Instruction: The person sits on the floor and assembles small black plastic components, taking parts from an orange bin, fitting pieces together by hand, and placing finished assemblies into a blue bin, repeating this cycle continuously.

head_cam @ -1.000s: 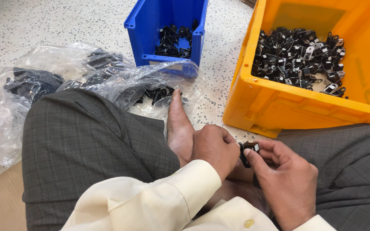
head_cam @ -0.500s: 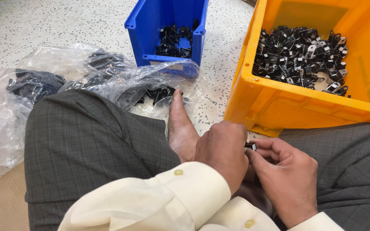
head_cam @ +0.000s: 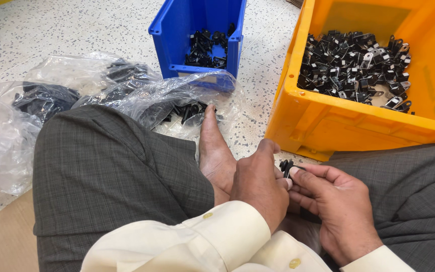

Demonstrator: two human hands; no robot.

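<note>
Speckled floor (head_cam: 51,35) carries a blue bin (head_cam: 197,30), an orange bin (head_cam: 298,121) of black metal parts and clear plastic bags (head_cam: 6,136), while near the lap the left hand (head_cam: 260,189) and right hand (head_cam: 336,211) together pinch a small black clip (head_cam: 286,165).

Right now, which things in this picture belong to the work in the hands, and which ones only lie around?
In the work:
left hand
right hand
small black part held between both hands

Lying around:
orange bin of black and metal parts
blue bin
clear plastic bags of black parts
</note>
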